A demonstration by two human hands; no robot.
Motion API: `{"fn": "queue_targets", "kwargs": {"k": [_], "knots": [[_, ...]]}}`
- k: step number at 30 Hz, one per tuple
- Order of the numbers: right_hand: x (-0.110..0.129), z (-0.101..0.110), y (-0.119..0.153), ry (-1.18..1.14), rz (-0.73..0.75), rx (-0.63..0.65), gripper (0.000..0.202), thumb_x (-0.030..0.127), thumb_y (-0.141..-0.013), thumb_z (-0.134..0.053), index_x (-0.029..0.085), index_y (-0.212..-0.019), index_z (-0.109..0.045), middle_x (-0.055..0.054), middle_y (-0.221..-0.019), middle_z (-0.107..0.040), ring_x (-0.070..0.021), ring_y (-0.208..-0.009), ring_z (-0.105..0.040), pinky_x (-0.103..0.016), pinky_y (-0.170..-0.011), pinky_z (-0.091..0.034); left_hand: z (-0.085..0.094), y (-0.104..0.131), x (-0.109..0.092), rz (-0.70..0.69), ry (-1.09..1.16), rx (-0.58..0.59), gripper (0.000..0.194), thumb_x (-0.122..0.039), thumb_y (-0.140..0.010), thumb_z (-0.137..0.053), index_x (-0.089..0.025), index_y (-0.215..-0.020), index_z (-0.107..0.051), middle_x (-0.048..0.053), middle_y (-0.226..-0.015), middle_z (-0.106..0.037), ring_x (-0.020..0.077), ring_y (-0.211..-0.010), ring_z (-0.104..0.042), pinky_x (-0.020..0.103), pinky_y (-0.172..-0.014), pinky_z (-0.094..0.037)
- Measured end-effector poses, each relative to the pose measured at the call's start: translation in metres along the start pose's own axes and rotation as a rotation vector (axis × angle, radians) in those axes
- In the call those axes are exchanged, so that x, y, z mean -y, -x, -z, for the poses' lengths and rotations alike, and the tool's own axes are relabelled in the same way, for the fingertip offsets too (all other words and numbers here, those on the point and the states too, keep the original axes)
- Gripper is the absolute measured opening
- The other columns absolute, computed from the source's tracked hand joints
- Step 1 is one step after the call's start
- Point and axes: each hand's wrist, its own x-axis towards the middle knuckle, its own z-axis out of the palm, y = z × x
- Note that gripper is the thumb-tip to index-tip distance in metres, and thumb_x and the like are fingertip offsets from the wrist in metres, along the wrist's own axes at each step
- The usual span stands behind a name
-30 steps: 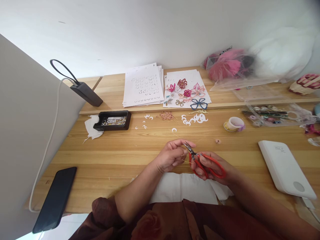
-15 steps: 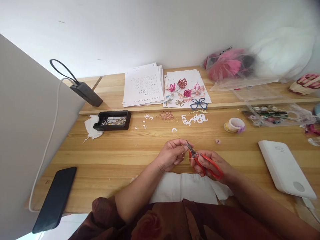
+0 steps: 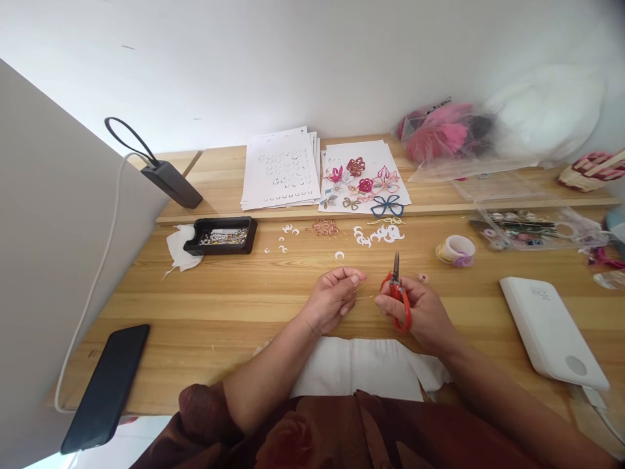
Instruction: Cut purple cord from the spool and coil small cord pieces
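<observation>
The left hand (image 3: 336,296) pinches a thin gold-coloured wire (image 3: 365,297) between thumb and forefinger, so a free end projects toward the right hand (image 3: 420,309). The right hand is closed around small red-handled metal pliers (image 3: 394,284); their tips point upward, apart from the wire, presumably to keep it unobstructed. Beyond, flat white crescent pieces (image 3: 392,232) lie grouped beside copper-coloured looped pieces (image 3: 326,228), likely for easy reach. The white rectangular power bank (image 3: 551,332) displays digits, not reliably legible; no brand is readable.
</observation>
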Motion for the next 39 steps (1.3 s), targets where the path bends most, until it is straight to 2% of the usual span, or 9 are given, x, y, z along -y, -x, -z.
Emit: {"fn": "queue_targets", "kwargs": {"k": [4,8,12,17,22,26,31,36,39], "knots": [[-0.005,-0.008,-0.010,-0.122,0.065,-0.224,0.041,0.046,-0.065,-0.096,0.022,-0.086,-0.071,-0.003,-0.086,-0.073,-0.0146,-0.069,-0.060,-0.030,-0.065,-0.051,-0.003,0.001,0.001,0.041,0.042,0.045,0.042,-0.045,-0.072,-0.091,-0.014,-0.088,-0.067,-0.014,-0.046,-0.031,0.0030,-0.039,-0.018,0.018,-0.037,-0.019],[-0.006,-0.012,-0.016,-0.255,0.051,-0.309,0.044,0.041,-0.061,-0.097,0.022,-0.087,-0.068,-0.003,-0.088,-0.073,-0.0147,-0.065,-0.062,-0.029,-0.058,-0.048,-0.005,0.001,0.002,0.048,0.033,0.039,0.043,-0.043,-0.070,-0.093,-0.014,-0.087,-0.067,-0.013,-0.046,-0.035,0.0027,-0.039,-0.020,0.017,-0.037,-0.021],[-0.008,-0.011,-0.011,-0.132,0.186,-0.268,0.036,0.040,-0.071,-0.092,0.023,-0.088,-0.066,-0.002,-0.087,-0.075,-0.0151,-0.067,-0.064,-0.030,-0.064,-0.052,-0.005,0.000,0.002,0.037,0.073,-0.023,0.044,-0.042,-0.066,-0.096,-0.014,-0.086,-0.068,-0.013,-0.046,-0.035,0.0022,-0.039,-0.020,0.016,-0.036,-0.021],[-0.015,-0.007,-0.006,0.124,0.389,-0.188,0.023,0.036,-0.084,-0.082,0.024,-0.095,-0.065,-0.011,-0.118,-0.077,-0.0222,-0.097,-0.072,-0.035,-0.082,-0.056,-0.009,0.002,0.002,0.045,0.082,-0.058,0.045,-0.042,-0.065,-0.097,-0.013,-0.085,-0.069,-0.013,-0.047,-0.033,0.0022,-0.039,-0.018,0.017,-0.036,-0.019],[-0.024,0.000,-0.013,0.205,0.318,-0.043,0.029,0.042,-0.082,-0.083,0.022,-0.092,-0.064,-0.008,-0.096,-0.078,-0.0217,-0.085,-0.072,-0.035,-0.078,-0.057,-0.014,0.005,0.006,0.072,0.074,-0.065,0.046,-0.042,-0.064,-0.097,-0.013,-0.085,-0.068,-0.013,-0.048,-0.033,0.0024,-0.041,-0.017,0.018,-0.039,-0.019],[-0.024,0.004,-0.017,0.225,0.358,-0.093,0.027,0.045,-0.084,-0.080,0.023,-0.088,-0.063,-0.005,-0.086,-0.075,-0.0197,-0.078,-0.070,-0.033,-0.074,-0.056,-0.010,0.007,-0.002,0.022,-0.019,-0.174,0.053,-0.052,-0.069,-0.091,-0.014,-0.098,-0.070,-0.012,-0.050,-0.036,0.0046,-0.042,-0.030,0.018,-0.043,-0.024],[-0.019,0.005,-0.018,0.258,0.372,-0.148,0.028,0.045,-0.081,-0.081,0.024,-0.084,-0.062,-0.004,-0.082,-0.075,-0.0193,-0.074,-0.068,-0.032,-0.071,-0.056,0.023,0.019,-0.039,-0.106,-0.375,-0.273,0.050,-0.048,-0.081,-0.079,-0.015,-0.118,-0.070,-0.004,-0.065,-0.058,0.0091,-0.055,-0.053,0.020,-0.050,-0.032],[-0.018,0.001,-0.017,0.318,0.372,-0.140,0.028,0.047,-0.082,-0.079,0.024,-0.081,-0.063,-0.004,-0.076,-0.074,-0.0201,-0.070,-0.068,-0.035,-0.072,-0.058,0.077,0.035,-0.065,-0.429,-0.945,-0.553,0.028,-0.030,-0.089,-0.067,-0.018,-0.113,-0.074,0.004,-0.080,-0.074,0.0179,-0.081,-0.069,0.030,-0.077,-0.050],[-0.021,0.001,-0.019,0.310,0.363,-0.135,0.027,0.047,-0.081,-0.079,0.024,-0.083,-0.064,-0.006,-0.079,-0.075,-0.0214,-0.072,-0.070,-0.037,-0.073,-0.059,0.105,0.041,-0.069,-0.478,-1.296,-0.653,0.022,-0.024,-0.093,-0.063,-0.021,-0.108,-0.078,0.007,-0.090,-0.077,0.0241,-0.092,-0.071,0.038,-0.090,-0.052]]}}
